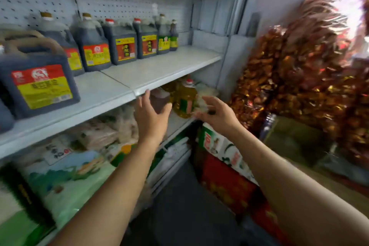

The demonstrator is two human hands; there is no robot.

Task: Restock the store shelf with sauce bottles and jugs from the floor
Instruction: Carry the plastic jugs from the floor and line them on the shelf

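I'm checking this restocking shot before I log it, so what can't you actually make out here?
- Label text on the dark sauce jugs: motion blur, head view.
- Yellow oil bottle: partly hidden by the shelf edge and the left hand.
- Small dark thing at the right hand: too blurred to identify.
- Nearest jug: cut off by the left edge.

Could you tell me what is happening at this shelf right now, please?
A person is restocking. Both hands, the left hand and right hand, are open and empty, reaching toward the yellow oil jug under the shelf. Dark sauce jugs line the shelf's back left; its right part is bare.
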